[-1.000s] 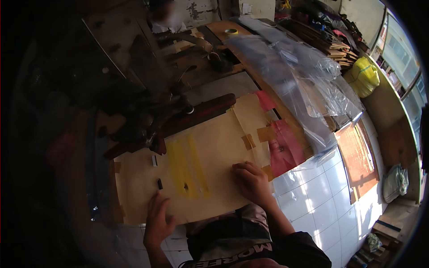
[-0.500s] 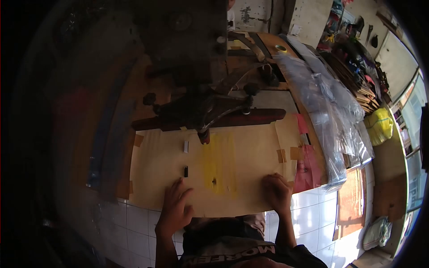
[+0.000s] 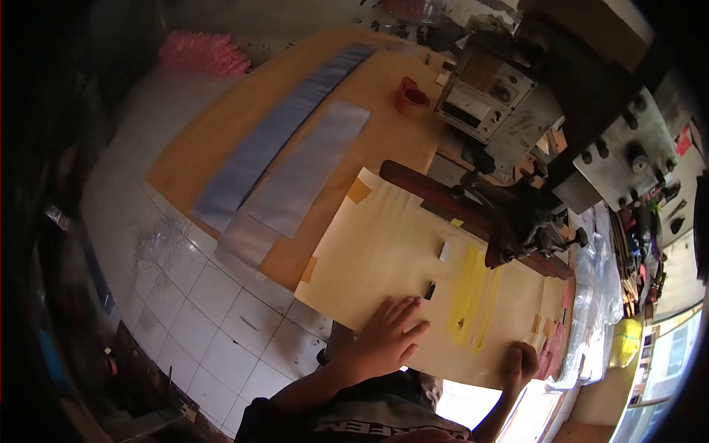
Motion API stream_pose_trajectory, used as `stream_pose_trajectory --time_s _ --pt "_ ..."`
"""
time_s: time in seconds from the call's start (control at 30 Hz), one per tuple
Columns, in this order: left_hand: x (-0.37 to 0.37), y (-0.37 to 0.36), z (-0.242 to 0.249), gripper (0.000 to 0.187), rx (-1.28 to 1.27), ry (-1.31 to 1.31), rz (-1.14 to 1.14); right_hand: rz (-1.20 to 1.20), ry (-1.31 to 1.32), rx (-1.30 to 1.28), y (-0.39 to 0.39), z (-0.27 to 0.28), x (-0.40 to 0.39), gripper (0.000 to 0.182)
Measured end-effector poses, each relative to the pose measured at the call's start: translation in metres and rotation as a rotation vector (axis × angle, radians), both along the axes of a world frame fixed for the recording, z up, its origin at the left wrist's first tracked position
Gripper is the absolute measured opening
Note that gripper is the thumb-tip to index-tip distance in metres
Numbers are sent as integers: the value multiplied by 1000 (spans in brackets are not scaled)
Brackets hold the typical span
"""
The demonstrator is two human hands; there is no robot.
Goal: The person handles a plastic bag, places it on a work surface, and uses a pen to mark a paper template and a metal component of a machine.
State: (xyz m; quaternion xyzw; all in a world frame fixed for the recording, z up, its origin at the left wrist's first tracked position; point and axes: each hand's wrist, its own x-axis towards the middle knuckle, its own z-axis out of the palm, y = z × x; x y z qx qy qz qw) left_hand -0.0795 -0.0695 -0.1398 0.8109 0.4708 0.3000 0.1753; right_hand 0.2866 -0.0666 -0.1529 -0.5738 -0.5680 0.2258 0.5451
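Note:
My left hand (image 3: 385,340) lies flat, fingers spread, on the front part of a tan sheet (image 3: 377,258). Just beyond its fingertips is a small black block (image 3: 430,289), and a small white block (image 3: 444,251) sits farther back. My right hand (image 3: 523,362) is curled closed at the sheet's front right edge; whatever may be inside its fingers is hidden. Strips of yellow tape (image 3: 467,299) cover the sheet between the hands. Over its back edge runs a long dark red bar (image 3: 436,193), clamped beneath a machine head (image 3: 628,148).
At left, blue plastic strips (image 3: 277,144) and a clear strip (image 3: 317,166) lie on the brown tabletop (image 3: 188,162). A red tape roll (image 3: 411,97) stands near a control box with dials (image 3: 487,92). Clear plastic sheeting (image 3: 598,295) hangs at right, near a yellow bag (image 3: 626,342).
My view has swung left, bringing in the left tabletop, blue strips and control box. Both hands stay on the sheet, the left with fingers spread and the right curled.

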Motion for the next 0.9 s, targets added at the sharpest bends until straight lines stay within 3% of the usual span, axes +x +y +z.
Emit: stream_pose_trajectory --time_s 0.53,0.63,0.77,0.9 --pt "-16 2 -10 46 14 -64 -98 -139 -65 -22 1 4 -6 17" --pt "-35 3 -7 44 28 -118 -205 -131 -41 -24 0 2 -3 15" --pt "-114 21 48 36 -141 63 -539 -90 17 -52 -2 5 -5 12" --pt "-188 72 108 22 -437 57 -122 -45 49 -30 0 -4 6 12"
